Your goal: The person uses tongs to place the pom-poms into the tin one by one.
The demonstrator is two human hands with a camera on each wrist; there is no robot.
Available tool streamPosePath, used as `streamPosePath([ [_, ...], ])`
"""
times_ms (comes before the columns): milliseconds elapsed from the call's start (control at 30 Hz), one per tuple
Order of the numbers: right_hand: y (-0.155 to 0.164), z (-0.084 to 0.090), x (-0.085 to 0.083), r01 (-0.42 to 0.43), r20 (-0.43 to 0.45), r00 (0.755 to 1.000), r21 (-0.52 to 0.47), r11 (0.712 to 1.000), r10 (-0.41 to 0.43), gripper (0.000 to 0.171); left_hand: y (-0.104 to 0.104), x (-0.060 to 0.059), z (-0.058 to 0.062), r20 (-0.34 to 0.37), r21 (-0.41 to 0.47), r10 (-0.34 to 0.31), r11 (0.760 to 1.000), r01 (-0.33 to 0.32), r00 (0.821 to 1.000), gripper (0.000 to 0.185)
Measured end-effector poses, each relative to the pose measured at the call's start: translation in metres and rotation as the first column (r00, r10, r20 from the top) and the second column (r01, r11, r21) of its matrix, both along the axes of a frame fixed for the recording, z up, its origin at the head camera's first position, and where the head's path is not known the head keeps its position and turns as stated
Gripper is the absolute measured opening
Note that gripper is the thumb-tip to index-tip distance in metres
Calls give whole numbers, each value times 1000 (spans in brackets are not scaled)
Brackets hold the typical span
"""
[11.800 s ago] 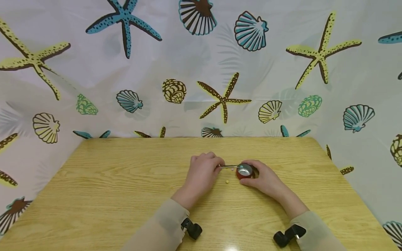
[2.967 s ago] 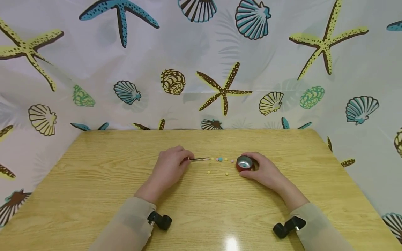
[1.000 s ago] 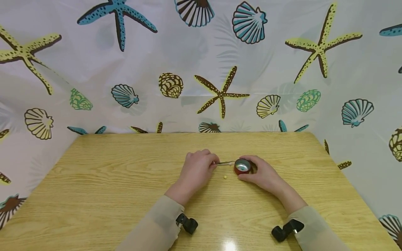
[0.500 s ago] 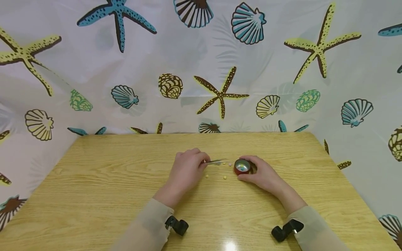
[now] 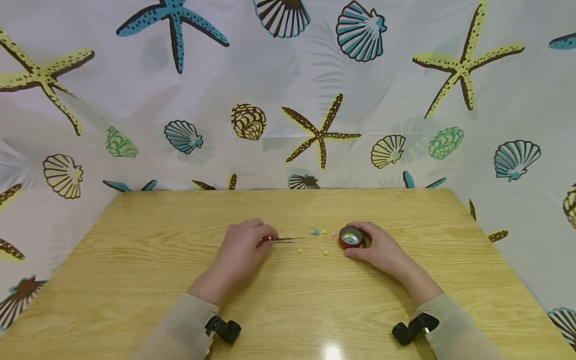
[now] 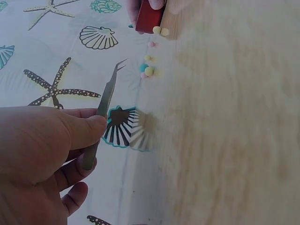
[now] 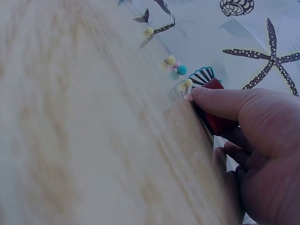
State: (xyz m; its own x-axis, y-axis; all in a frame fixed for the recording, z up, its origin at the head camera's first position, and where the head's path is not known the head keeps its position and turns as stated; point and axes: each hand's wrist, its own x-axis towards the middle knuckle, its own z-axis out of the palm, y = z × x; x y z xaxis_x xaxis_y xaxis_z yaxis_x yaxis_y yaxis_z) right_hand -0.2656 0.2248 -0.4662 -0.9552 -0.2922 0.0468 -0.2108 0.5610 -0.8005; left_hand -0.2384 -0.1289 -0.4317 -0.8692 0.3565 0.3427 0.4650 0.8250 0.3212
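Note:
My left hand (image 5: 245,245) (image 6: 51,154) pinches thin metal tweezers (image 5: 286,240) (image 6: 104,112), whose tips point right and look bare. Several small beads lie on the wooden table (image 5: 180,280): a blue bead (image 5: 316,232) (image 6: 143,67) (image 7: 182,70) among pink and yellow ones, and two yellow beads (image 5: 300,250) nearer me. My right hand (image 5: 382,249) (image 7: 253,140) grips a small red cup (image 5: 350,237) (image 6: 149,18) (image 7: 216,123) with a shiny metal inside; a bead or two shows in it.
A curtain printed with starfish and shells (image 5: 315,100) hangs close behind the table and wraps both sides. Black wrist camera mounts (image 5: 223,329) sit on my beige sleeves near the front edge.
My left hand has drawn the tweezers back left from the cup's rim, uncovering the row of beads between them. The right hand and the cup have kept still.

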Motion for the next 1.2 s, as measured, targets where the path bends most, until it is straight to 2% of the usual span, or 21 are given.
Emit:
streamPosePath([
  [333,0,3,-1,-10,3,1000,-1,1000,10,66,-9,-2,-5,-7,-39,-11,999,11,1000,14],
  [600,0,3,-1,-9,5,1000,-1,1000,9,67,-10,-3,-8,23,-78,-18,997,20,1000,11],
  [967,1,0,-1,-3,9,1000,-7,1000,3,67,-15,-5,-11,51,-85,-21,996,26,998,12],
  [1200,1,1,0,-5,16,1000,-13,1000,6,67,-15,-5,-11,43,-84,-37,996,40,998,12],
])
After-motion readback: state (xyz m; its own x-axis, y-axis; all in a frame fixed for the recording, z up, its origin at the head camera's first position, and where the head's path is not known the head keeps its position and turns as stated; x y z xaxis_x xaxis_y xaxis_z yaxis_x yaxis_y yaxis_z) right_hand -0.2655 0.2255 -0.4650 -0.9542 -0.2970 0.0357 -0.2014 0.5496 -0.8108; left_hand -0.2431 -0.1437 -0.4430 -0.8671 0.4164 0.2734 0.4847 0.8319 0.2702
